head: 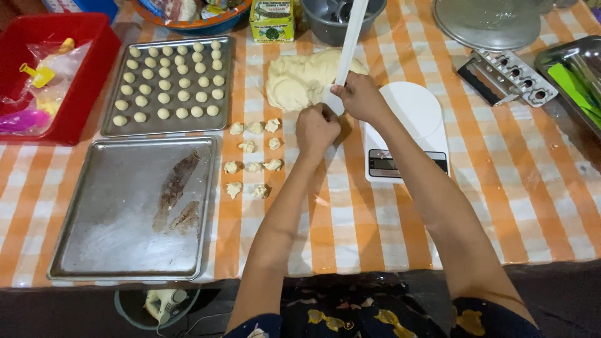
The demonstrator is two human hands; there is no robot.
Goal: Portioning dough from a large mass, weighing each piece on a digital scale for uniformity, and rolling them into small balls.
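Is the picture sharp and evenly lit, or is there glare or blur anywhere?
Head view: mostly sharp and bright; the empty tray shows a soft white sheen, the white strip in the right hand looks slightly smeared, and the bottom under the table edge is dark.

Pale dough mound (pixel 300 78) lying on checked cloth; long white scraper (pixel 348 44) tilted upright at its right edge.

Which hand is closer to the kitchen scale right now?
Right. The right hand grips the white scraper just beside the scale; the left hand sits farther left, by the dough.
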